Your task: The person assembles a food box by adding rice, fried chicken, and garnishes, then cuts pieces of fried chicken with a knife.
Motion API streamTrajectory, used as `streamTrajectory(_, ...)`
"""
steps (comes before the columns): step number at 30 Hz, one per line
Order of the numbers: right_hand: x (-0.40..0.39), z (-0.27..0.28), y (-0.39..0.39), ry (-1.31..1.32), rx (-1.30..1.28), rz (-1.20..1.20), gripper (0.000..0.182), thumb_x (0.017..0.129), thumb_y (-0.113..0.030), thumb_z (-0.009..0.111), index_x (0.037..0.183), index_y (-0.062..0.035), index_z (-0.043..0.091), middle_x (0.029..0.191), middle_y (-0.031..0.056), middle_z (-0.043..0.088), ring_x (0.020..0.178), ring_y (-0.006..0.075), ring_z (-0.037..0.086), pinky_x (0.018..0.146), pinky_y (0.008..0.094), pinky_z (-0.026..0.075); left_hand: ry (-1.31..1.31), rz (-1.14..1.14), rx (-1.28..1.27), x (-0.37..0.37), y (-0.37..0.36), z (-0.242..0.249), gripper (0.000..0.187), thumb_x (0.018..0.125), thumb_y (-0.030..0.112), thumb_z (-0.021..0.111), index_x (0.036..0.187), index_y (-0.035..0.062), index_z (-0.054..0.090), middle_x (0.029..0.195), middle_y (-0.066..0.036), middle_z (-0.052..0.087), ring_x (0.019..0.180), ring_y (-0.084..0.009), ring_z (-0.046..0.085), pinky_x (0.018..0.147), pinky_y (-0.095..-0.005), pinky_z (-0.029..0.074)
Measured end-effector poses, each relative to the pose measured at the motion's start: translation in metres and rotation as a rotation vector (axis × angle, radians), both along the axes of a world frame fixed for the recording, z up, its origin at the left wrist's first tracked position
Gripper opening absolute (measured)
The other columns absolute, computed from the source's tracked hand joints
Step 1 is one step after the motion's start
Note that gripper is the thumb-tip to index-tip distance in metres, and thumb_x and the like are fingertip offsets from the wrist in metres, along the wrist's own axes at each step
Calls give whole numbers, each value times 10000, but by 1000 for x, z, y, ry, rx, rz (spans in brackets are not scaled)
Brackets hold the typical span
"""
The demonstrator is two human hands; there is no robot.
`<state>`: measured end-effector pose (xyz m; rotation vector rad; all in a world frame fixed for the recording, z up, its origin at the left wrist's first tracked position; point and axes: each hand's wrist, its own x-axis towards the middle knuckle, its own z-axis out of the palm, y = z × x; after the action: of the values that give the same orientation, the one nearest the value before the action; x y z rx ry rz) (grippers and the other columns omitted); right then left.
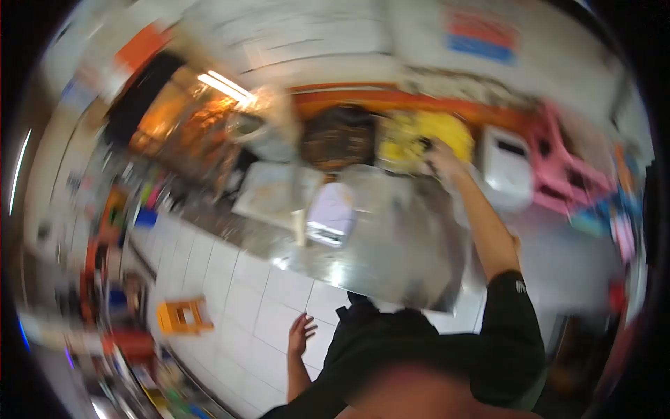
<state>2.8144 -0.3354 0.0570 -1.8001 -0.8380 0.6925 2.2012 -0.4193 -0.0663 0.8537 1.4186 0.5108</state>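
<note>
Reaching: one right hand (441, 158) at yellow goods (452, 128), one empty left hand (299, 335).

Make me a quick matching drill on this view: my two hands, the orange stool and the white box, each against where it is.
1. Right hand
2. Left hand
3. Orange stool
4. White box

A. Standing on the floor tiles
B. Between the yellow things and the pink plastic frame
C. In the air off the steel table, fingers apart
D. Reaching over the steel table, at the yellow things

Pairs: 1-D, 2-C, 3-A, 4-B
</note>
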Motion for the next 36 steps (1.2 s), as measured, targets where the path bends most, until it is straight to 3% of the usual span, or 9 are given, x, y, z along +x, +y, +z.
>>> streamTrajectory(3,-50,26,51,186,66,49,570,732,-136,611,1281,-85,463,767,75,594,670,182,549,582,355,435,-71,46,241,-10,49,45,419,921,289,511,1280,77,467,1165,-120,579,928,-217,610,791,-336,474)
streamTrajectory(4,16,-57,97,-468,-157,96,539,750,-168,592,1262,-43,482,1079,157,615,950,293,594,816,378,452,-71,45,348,-12,72,77,390,926,254,505,1268,67,479,1161,-116,581,925,-209,609,792,-323,474)
streamTrajectory(6,10,-58,112,-416,-286,180,499,728,-237,581,1176,-20,548,1066,206,620,1040,320,574,882,399,434,-206,98,616,-42,121,118,391,914,228,531,1252,38,486,1142,-106,594,918,-197,604,792,-311,474)
streamTrajectory(7,34,-116,123,-776,-77,123,541,725,-206,548,1219,8,498,1140,243,566,1090,345,538,923,423,414,-215,112,731,-56,145,147,400,907,228,545,1248,28,485,1128,-100,600,914,-193,601,792,-309,475)
streamTrajectory(11,-38,-37,101,-745,-280,147,472,747,-124,555,1192,32,529,1208,226,538,1149,359,487,979,416,368,-226,109,1133,-113,268,268,398,888,234,584,1208,13,501,1070,-78,617,883,-156,590,780,-298,476)
streamTrajectory(19,-163,6,59,-657,12,-163,404,836,-187,576,1185,12,538,1218,211,513,1151,331,468,997,400,335,-190,180,1333,-114,499,464,477,877,336,592,1224,43,447,1016,-77,615,789,-126,577,665,-252,457)
streamTrajectory(24,-218,3,3,-580,1,-225,417,861,-217,583,1213,-7,510,1225,173,505,1153,292,467,989,384,346,-282,486,1407,-62,601,489,724,786,422,667,1286,36,315,974,-128,600,863,-227,589,778,-353,460)
streamTrajectory(30,-221,-71,-69,-306,269,-228,428,864,-215,607,1225,-15,495,1214,141,505,1109,236,483,930,343,393,-61,607,1450,-49,600,500,652,760,295,703,1250,36,360,961,-149,611,872,-237,602,775,-359,463)
streamTrajectory(36,-266,-40,-75,30,107,-450,438,859,-230,597,1240,-41,491,1224,135,506,1093,221,493,843,335,444,-719,-105,1584,-60,549,486,357,812,27,617,1142,5,483,929,-105,630,809,-145,611,702,-260,493)
